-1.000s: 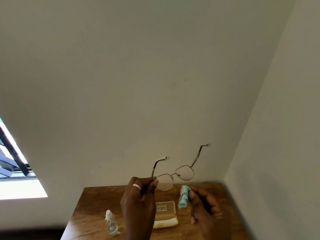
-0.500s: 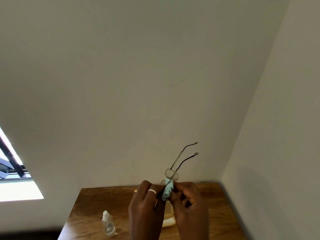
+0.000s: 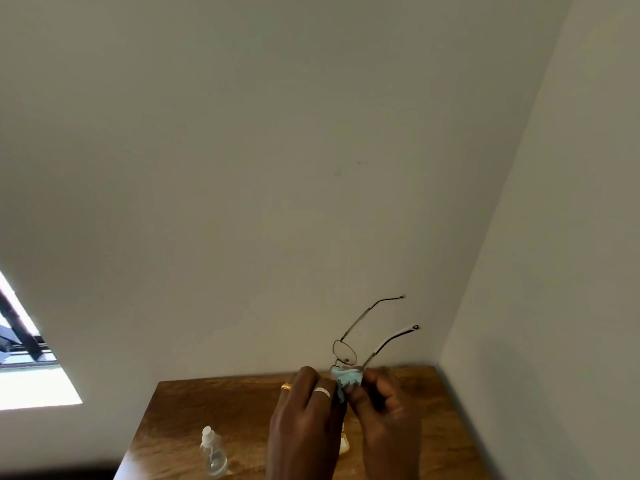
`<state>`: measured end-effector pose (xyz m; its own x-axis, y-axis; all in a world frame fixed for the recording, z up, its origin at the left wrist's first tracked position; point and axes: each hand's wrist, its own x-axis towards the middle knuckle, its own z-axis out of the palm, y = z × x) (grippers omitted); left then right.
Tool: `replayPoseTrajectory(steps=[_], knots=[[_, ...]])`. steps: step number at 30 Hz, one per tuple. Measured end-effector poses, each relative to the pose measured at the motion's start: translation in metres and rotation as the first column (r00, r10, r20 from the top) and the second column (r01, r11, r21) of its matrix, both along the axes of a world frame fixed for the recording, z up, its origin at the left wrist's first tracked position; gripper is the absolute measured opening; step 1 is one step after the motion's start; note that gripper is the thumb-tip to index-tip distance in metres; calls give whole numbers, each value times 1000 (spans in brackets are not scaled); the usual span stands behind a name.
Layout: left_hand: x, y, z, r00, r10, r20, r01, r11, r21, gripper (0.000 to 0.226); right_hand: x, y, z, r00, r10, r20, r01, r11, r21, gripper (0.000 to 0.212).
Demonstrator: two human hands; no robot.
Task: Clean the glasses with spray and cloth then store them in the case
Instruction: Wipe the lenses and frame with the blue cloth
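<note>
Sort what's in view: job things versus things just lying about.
Job: glasses, blue cloth, spray bottle, case, mostly hidden behind the left hand and right hand.
Just there: wooden table, window.

left hand [image 3: 304, 417], right hand [image 3: 388, 410] now together, cloth [image 3: 348, 379] over glasses [image 3: 344, 351] lens

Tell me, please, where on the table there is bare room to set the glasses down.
On the table, bare wood shows back left, between the spray bottle and the wall, and along the right, beside the right hand. The middle is crowded: the left hand, cloth and glasses hang over the mostly hidden case.
</note>
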<state>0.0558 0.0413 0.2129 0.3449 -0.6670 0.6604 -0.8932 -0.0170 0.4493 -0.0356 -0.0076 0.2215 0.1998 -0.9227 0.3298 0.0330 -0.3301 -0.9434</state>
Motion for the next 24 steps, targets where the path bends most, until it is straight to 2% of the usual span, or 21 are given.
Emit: replayPoseTrajectory(steps=[3, 7, 10, 14, 20, 24], knots=[[0, -1, 1, 999, -35, 18, 35, 999, -23, 32, 0, 0, 2, 996, -21, 83, 12, 994, 108, 25], [2, -3, -3, 998, -55, 41, 57, 997, -44, 27, -3, -4, 10, 990, -42, 133, 20, 987, 162, 20], [5, -4, -9, 995, -49, 82, 56, 994, -89, 10, -6, -8, 20, 973, -82, 214, 31, 972, 235, 10], [5, -7, -13, 993, -39, 114, 56, 987, -148, 27, -10, -10, 34, 943, -83, 322, -22, 951, 309, 14], [2, -10, -10, 991, -24, 134, 46, 984, -171, 28, -12, -16, 37, 898, -115, 425, -58, 927, 372, 14], [1, -10, -13, 991, -10, 132, 34, 982, -184, 26, -15, -21, 36, 848, -144, 510, -98, 903, 418, 66]])
